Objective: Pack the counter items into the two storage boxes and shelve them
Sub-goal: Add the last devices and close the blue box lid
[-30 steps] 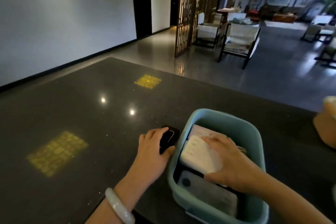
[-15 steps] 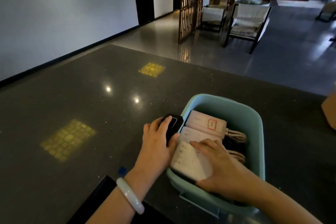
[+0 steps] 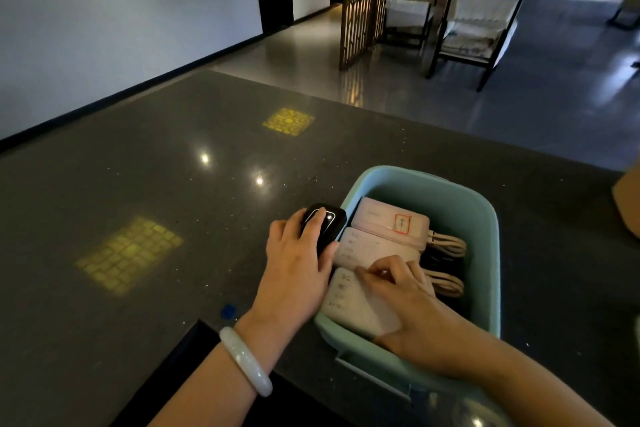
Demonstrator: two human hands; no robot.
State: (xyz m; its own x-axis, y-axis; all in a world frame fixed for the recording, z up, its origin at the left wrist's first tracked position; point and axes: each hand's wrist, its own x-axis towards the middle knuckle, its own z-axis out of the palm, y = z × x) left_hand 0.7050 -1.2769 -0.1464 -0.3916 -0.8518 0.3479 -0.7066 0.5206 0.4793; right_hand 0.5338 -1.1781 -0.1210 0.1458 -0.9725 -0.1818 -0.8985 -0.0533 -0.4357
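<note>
**Q:** Listing by size, largest first: what do you have on the counter (image 3: 145, 184)?

**A:** Item one, the box (image 3: 488, 253): pale blue plastic tub, rounded rim, standing on the counter's near right part. You would judge it stiff and smooth, and heavier now than it looks. Take it by two opposite rim edges when you shelve it.

**Q:** Contents?

**A:** Three pale slabs, likely power banks, lying side by side along the left wall. Far one (image 3: 388, 218), pinkish, red-edged sticker. Middle one (image 3: 374, 246). Near one (image 3: 356, 305), whitish, with your right hand (image 3: 412, 312) on it, fingers bent at its top edge, seating or nudging it. Whether you grip it or only press, you cannot tell. Pink looped cables (image 3: 446, 244) lie right of the slabs; something dark sits beneath, unclear.

**Q:** How do the slabs handle?

**A:** Probably dense, rigid, slick-shelled. Hold them across the short sides and lay them flat; do not drop them. The cables are soft and may snag.

**Q:** Anything outside the box?

**A:** Smallest item, the black device (image 3: 325, 225): glossy, rounded, touching the box's left rim. Your left hand (image 3: 298, 267) wraps it, a finger across its top, thumb on its right side. Likely light and slippery; hold it by the sides.
</note>
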